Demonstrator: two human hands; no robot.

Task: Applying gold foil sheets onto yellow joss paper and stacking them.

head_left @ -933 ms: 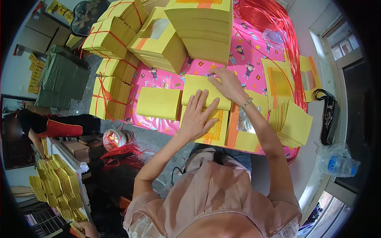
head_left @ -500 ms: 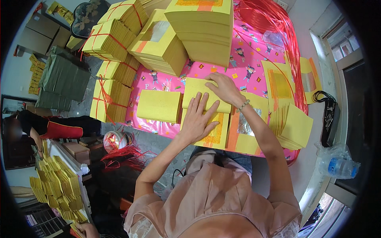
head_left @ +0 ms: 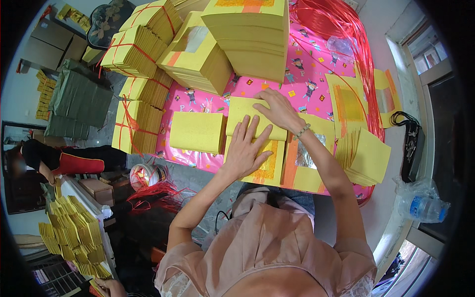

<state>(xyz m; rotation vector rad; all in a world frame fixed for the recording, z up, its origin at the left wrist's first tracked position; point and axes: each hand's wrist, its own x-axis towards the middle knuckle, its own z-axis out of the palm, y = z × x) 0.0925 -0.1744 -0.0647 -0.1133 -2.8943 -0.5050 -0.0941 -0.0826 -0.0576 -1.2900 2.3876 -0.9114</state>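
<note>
My left hand (head_left: 247, 151) lies flat with spread fingers on a folded yellow paper (head_left: 241, 107). At that paper's far right part rests my right hand (head_left: 279, 111), its fingers slightly bent and apart, a beaded bracelet on the wrist. Underneath is yellow paper with a gold foil patch (head_left: 269, 166), partly covered by the folded paper and my left hand. Just left is a separate folded yellow paper pile (head_left: 197, 132). To the right, partly under my right forearm, lies yellow paper with an orange strip and silver foil (head_left: 309, 153).
Tall yellow paper stacks (head_left: 245, 47) stand at the back, bundles tied with red string (head_left: 136, 123) at the left. A fanned paper pile (head_left: 366, 158) and red strings (head_left: 363, 54) lie right on the pink tablecloth (head_left: 203, 101). A co-worker's hand (head_left: 111, 287) touches papers lower left.
Both hands stay almost where they were on the folded paper. The view has shifted very slightly.
</note>
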